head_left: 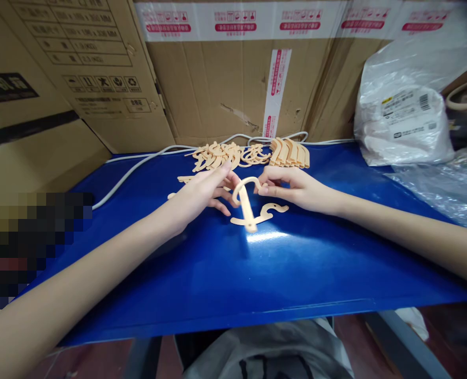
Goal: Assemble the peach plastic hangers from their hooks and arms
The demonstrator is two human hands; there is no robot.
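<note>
A cream plastic hook (247, 202), curved at the top with a straight flat shank, is held up over the table. My right hand (286, 185) pinches the tip of its curve between thumb and fingers. To the left, my left hand (201, 193) has its fingers apart, with fingertips right beside the hook's bend; whether they touch it is partly hidden. Below and behind the hook lies a flat wavy cream piece (275, 209). Other flat cream parts (185, 179) show partly from behind my left hand.
At the back of the blue table (217, 279) are loose piles of curved cream parts (217, 154) and a row of stacked curved arms (290, 152). A white cable (126, 181) runs behind them. Cardboard boxes (225, 79) wall the back; a plastic-wrapped package (405, 121) stands right.
</note>
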